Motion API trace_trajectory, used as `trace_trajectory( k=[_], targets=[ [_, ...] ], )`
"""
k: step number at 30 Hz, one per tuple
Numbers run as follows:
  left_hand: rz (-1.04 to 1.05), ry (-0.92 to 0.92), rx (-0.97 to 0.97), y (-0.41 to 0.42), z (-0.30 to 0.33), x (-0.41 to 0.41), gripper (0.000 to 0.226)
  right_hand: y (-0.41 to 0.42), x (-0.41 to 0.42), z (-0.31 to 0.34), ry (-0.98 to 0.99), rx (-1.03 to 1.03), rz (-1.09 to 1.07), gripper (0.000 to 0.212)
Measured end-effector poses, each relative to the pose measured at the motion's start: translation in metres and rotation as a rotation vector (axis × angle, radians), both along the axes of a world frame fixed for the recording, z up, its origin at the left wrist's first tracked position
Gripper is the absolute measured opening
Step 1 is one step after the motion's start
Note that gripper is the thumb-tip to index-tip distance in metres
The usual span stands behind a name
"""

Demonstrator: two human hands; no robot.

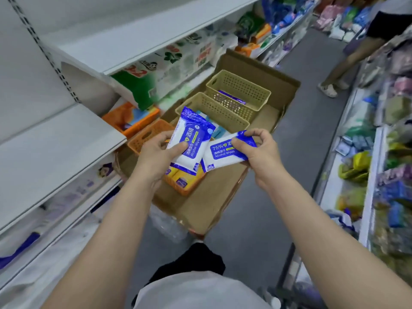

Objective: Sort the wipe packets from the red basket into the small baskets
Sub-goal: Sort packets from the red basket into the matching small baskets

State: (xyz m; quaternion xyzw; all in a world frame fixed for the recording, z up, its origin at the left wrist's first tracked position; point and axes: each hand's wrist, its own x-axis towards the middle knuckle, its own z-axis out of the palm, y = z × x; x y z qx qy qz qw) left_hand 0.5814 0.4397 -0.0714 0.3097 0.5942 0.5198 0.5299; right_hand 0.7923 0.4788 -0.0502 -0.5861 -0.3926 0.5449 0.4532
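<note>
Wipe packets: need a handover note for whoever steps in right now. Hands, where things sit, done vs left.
Left hand: holds one alcohol wipe packet, thumb on its face.
Right hand: pinches a second alcohol wipe packet by its blue end.
Both packets are in the air above the cardboard tray.
Far beige basket: already holds a purple-blue packet.
Near beige basket: contents mostly hidden behind the left packet.
Orange basket: yellow-wrapped packets lie in it below the hands.
Left: place both held packets in their baskets. The red basket is not in view.
</note>
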Motion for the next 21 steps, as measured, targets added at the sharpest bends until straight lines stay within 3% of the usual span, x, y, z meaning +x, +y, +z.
trace_trajectory(
  k=[3,8,15,21],
  targets=[
    [0.033,-0.059,-0.025,0.049,-0.016,0.025,0.029,0.048,0.026,0.001,-0.05,-0.044,0.074,0.059],
    [0.13,-0.053,-0.088,0.117,-0.023,0.054,0.036,0.131,0.056,-0.001,-0.161,-0.202,0.154,0.036],
    [0.301,0.035,-0.158,0.176,-0.039,0.054,0.039,0.232,0.052,-0.033,-0.151,-0.313,0.256,0.033],
    [0.424,0.073,-0.181,0.24,-0.06,0.067,0.021,0.376,0.061,-0.064,-0.338,-0.219,0.464,0.03]
  ],
)
